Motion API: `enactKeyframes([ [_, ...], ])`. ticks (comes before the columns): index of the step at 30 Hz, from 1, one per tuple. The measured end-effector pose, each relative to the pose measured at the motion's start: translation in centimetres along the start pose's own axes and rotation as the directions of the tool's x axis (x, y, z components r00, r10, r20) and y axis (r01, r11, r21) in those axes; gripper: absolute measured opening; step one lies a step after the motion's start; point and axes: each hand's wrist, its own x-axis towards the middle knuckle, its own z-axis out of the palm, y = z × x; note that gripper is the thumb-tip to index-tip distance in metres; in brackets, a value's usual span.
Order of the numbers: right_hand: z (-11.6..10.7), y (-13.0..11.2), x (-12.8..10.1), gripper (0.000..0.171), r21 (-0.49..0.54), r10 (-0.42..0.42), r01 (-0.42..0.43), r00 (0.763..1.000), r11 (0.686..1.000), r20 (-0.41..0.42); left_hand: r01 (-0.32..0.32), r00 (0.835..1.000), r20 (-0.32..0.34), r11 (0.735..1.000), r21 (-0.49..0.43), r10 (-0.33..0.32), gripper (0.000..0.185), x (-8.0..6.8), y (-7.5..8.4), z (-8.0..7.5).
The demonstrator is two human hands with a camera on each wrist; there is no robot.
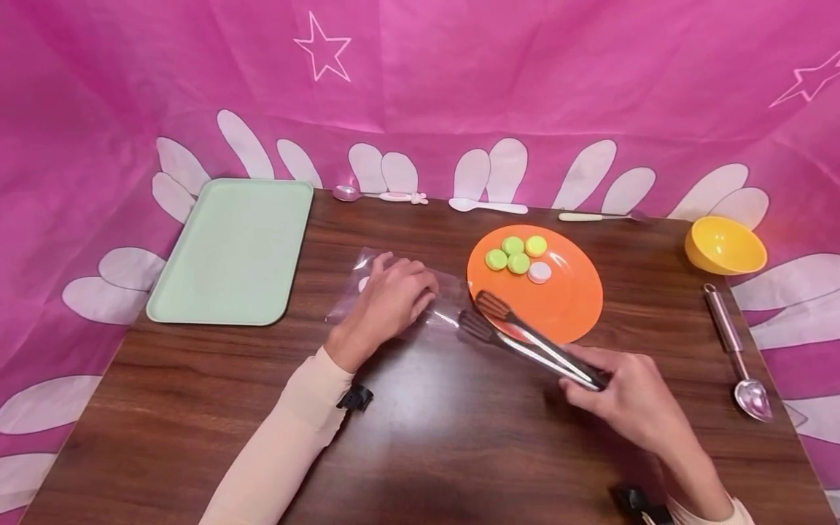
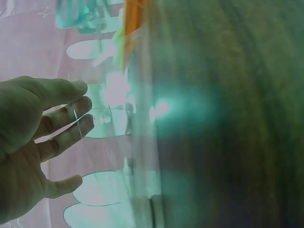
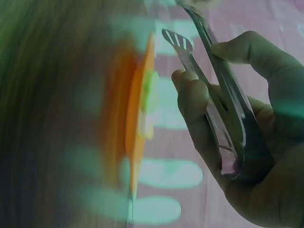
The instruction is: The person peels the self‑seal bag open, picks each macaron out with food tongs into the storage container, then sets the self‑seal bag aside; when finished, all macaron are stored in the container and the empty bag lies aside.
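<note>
My left hand (image 1: 397,295) holds the edge of a clear plastic bag (image 1: 344,302) lying on the table. The bag's thin rim shows across the fingertips in the left wrist view, and a small pale thing (image 1: 363,284) lies within it. My right hand (image 1: 633,397) grips metal tongs (image 1: 547,354) with dark slotted heads, their arms slightly apart and nothing visible between them. The heads hover between the bag and the left edge of an orange plate (image 1: 571,292). Green macarons (image 1: 496,259), a yellow macaron (image 1: 536,246) and a white macaron (image 1: 539,273) sit on the plate.
A mint tray (image 1: 239,251) lies at the left. Along the back edge are a metal spoon (image 1: 346,193), a white spoon (image 1: 488,207) and a fork (image 1: 584,216). A yellow bowl (image 1: 725,246) and a metal scoop (image 1: 752,398) are at the right.
</note>
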Motion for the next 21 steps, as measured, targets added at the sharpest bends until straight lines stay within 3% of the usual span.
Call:
enactKeyframes([
  [4,1.6,-1.4,1.5,0.038,0.019,-0.085,0.084,0.995,0.996,0.049,0.022,1.000,0.006,0.999,-0.031,-0.022,0.010,0.0,-0.2,-0.8],
  [9,2.7,-2.8,4.0,0.027,-0.001,-0.124,0.125,0.987,0.992,0.103,0.039,0.999,0.013,0.995,-0.086,-0.038,0.014,0.1,-0.4,-1.7],
  [16,4.7,-5.2,8.0,0.042,0.035,-0.136,0.131,0.964,0.991,0.228,0.046,0.999,-0.018,0.993,-0.112,-0.049,0.015,0.2,0.0,-2.1],
  [21,6.9,-6.8,10.1,0.041,0.029,-0.179,0.177,0.960,0.984,0.216,0.052,0.998,-0.042,0.991,-0.119,-0.057,0.015,0.0,-0.1,-1.9],
])
